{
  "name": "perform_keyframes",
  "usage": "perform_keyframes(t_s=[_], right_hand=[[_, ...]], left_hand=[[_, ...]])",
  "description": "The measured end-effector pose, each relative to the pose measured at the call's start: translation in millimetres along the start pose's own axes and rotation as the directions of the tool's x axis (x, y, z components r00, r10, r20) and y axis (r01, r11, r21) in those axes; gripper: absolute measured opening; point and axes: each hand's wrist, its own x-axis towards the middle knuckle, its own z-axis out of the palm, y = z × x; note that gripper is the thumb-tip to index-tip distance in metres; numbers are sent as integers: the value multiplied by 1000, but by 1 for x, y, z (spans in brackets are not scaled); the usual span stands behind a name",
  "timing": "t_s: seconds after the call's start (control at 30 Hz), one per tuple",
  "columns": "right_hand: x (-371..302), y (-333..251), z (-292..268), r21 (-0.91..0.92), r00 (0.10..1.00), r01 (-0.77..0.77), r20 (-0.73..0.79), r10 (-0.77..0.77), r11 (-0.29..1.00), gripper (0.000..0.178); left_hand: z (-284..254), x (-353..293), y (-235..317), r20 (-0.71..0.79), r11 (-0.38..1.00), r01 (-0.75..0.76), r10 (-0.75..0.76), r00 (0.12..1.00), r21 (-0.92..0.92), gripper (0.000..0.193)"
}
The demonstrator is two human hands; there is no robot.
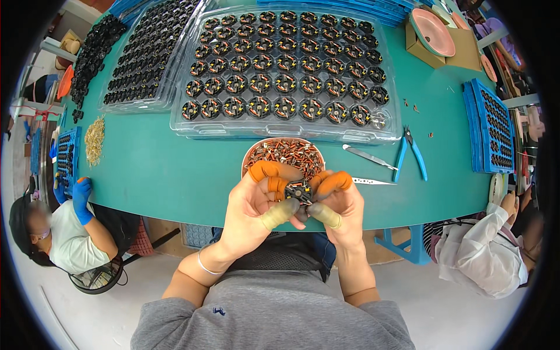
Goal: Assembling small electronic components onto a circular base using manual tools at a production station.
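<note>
Over the table's near edge, my left hand (pixel 248 207) and my right hand (pixel 344 207) both pinch one round black part (pixel 298 191) with small metal pieces on it. Orange covers sit on several fingers, and both thumbs wear pale yellow ones. Just beyond my fingers stands a pink bowl (pixel 245 162), heaped with small copper-coloured components (pixel 283 153). My fingers hide its near side. Farther back lies a clear plastic tray (pixel 233 129), filled with rows of similar round black parts (pixel 286 86) carrying red and yellow pieces.
Right of the bowl lie two pairs of tweezers (pixel 370 156) and blue-handled cutters (pixel 401 158). Another tray of black parts (pixel 151 46) and a loose black heap (pixel 99 49) are at the back left. Blue trays (pixel 475 128) stand right. People sit at both sides.
</note>
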Motion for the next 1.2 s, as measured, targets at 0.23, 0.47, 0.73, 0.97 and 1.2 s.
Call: perform_keyframes(t_s=[0.23, 0.47, 0.73, 0.97, 1.2], right_hand=[[-2, -5, 1, -350, 990, 142, 38, -137, 926, 20], [-1, -7, -4, -414, 987, 159, 94, -131, 896, 20], [1, -7, 5, -137, 999, 14, -27, -18, 990, 26], [1, 4, 2, -133, 997, 74, -16, -77, 988, 28], [-2, 1, 8, -168, 995, 49, -77, -63, 985, 33]], left_hand=[[6, -1, 1, -90, 994, -43, 52, 995, 105, 37], [2, 0, 2, -67, 999, -2, 6, 998, 53, 37], [8, -3, -3, -64, 993, -64, 71, 995, 102, 38], [6, -9, 4, 0, 720, -163, 221, 975, 674, 40], [5, -11, 1, -42, 785, -131, 196, 980, 606, 36]])
